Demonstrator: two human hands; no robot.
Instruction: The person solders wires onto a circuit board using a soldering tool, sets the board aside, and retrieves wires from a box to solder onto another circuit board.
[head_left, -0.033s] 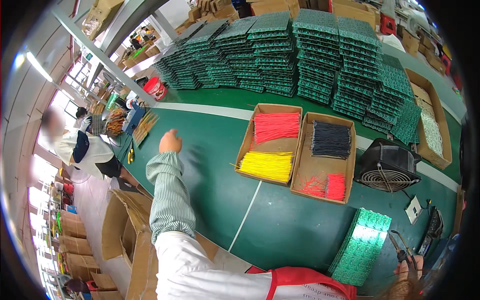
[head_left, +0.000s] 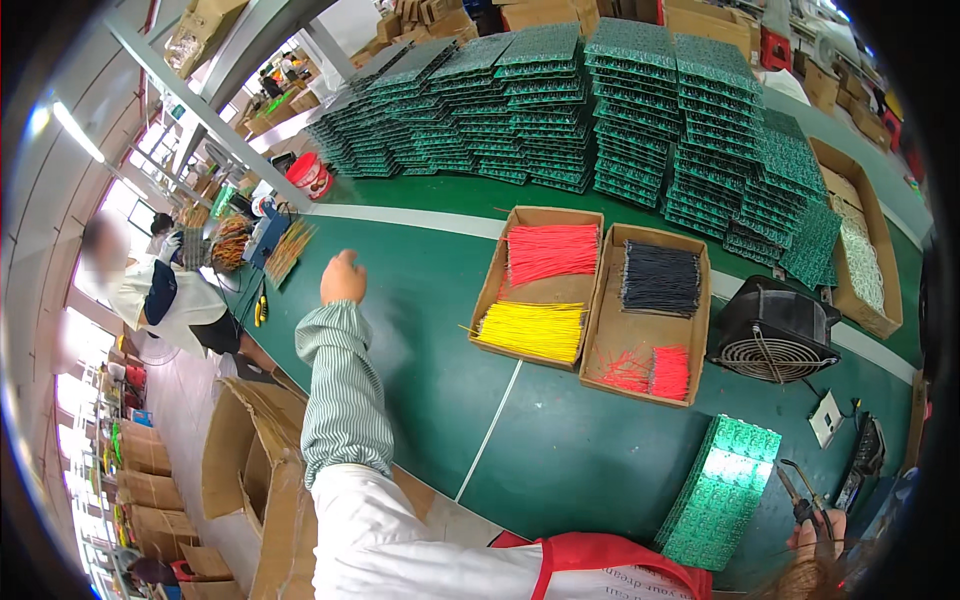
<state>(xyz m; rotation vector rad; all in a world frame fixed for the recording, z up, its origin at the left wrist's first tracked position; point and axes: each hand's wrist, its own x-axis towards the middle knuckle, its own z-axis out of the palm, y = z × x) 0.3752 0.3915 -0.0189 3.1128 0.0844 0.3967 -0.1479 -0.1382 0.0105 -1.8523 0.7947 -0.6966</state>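
My left hand (head_left: pixel 343 279), in a striped sleeve cover, hovers over the green tabletop at the left. Its fingers are loosely bent, with nothing visible in them. Beyond it lies a slightly blurred bundle of orange and yellow wires (head_left: pixel 290 250), apart from the hand. My right hand (head_left: pixel 818 535), low at the right, grips what looks like a soldering iron (head_left: pixel 799 500) with a thin curved tube beside it; part of this hand is hidden at the dark rim. Left of the iron rests an overlapping stack of green circuit boards (head_left: pixel 722 490).
One carton (head_left: pixel 540 284) holds red and yellow wires; another carton (head_left: pixel 628 350) holds black and red ones. A black fan (head_left: pixel 775 330) stands right of them. Tall circuit board stacks (head_left: pixel 630 110) line the back. A co-worker (head_left: pixel 175 300) is at the left, near pliers (head_left: pixel 262 308).
My left hand has shifted very slightly and its fingers have turned a little. The wire bundle sits a touch higher in the picture. My right hand keeps its place with the iron.
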